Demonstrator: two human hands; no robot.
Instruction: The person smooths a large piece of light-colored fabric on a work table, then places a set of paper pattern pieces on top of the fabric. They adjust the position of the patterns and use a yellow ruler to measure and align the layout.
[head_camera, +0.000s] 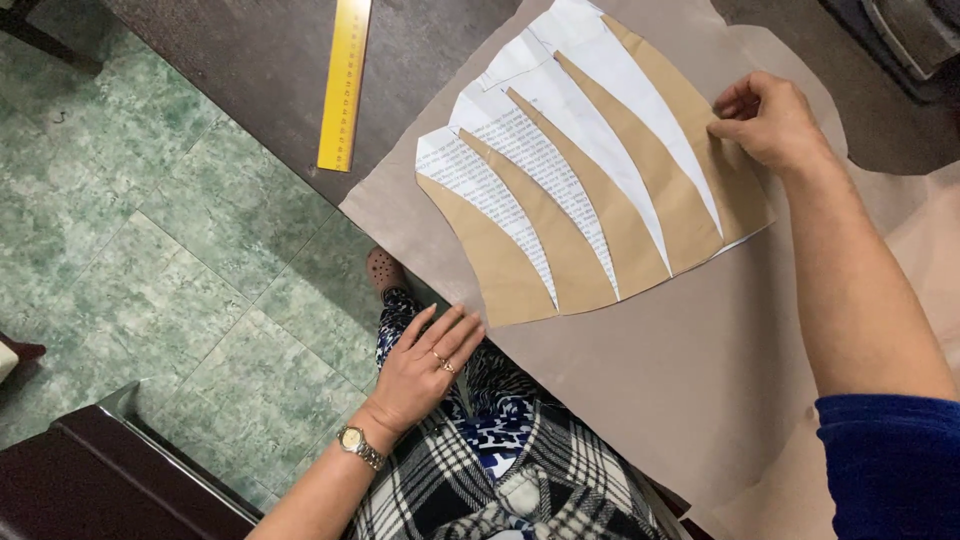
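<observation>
A fan-shaped paper pattern (590, 190), made of curved tan strips spread apart over white printed paper, lies on a large sheet of grey-brown paper (660, 370). My right hand (765, 120) pinches the pattern's far right edge with thumb and fingertips. My left hand (425, 365), wearing a ring and a wristwatch, rests flat with fingers apart by the near edge of the big sheet, just below the pattern's lower left corner, holding nothing.
A yellow ruler (345, 80) lies on the dark wooden table (250, 70) to the left of the sheet. Green tiled floor (150, 260) lies beyond the table's edge. A dark chair or bench corner (90, 480) stands at lower left.
</observation>
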